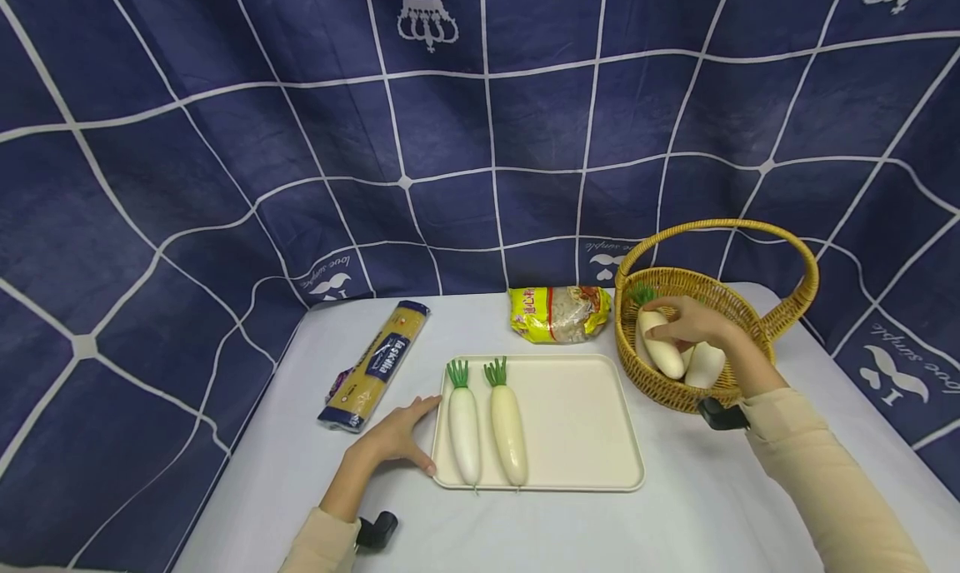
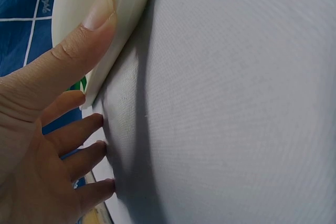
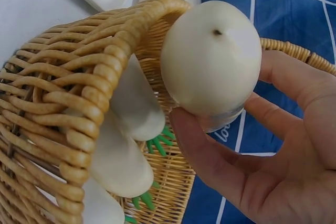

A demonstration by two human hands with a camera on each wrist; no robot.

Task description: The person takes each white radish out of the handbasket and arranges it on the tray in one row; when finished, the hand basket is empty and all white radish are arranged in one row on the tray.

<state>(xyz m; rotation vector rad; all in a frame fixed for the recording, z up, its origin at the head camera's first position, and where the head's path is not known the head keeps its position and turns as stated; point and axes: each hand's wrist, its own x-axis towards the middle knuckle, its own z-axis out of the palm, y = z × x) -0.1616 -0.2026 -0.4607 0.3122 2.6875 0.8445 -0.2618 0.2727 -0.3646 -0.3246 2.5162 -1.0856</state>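
Note:
My right hand point(image 1: 688, 319) pinches a white radish point(image 1: 660, 346) with a green top, over the wicker basket point(image 1: 750, 308). In the right wrist view that radish point(image 3: 210, 61) shows end-on between thumb and fingers, above more radishes point(image 3: 121, 161) lying in the basket. My left hand point(image 1: 395, 435) spreads along the left edge of a cream tray point(image 1: 573, 423), its thumb at the near corner. Two white radishes, one paler point(image 1: 464, 435) and one creamier point(image 1: 509, 435), lie side by side in the tray's left half, green tops pointing away.
A pack of spaghetti point(image 1: 377, 365) lies left of the tray. Behind the tray sits a yellow plastic food bag point(image 1: 560, 313). The basket's tall handle point(image 1: 723, 223) arches over its opening. A blue curtain point(image 1: 450, 140) with white lines hangs along the table's back.

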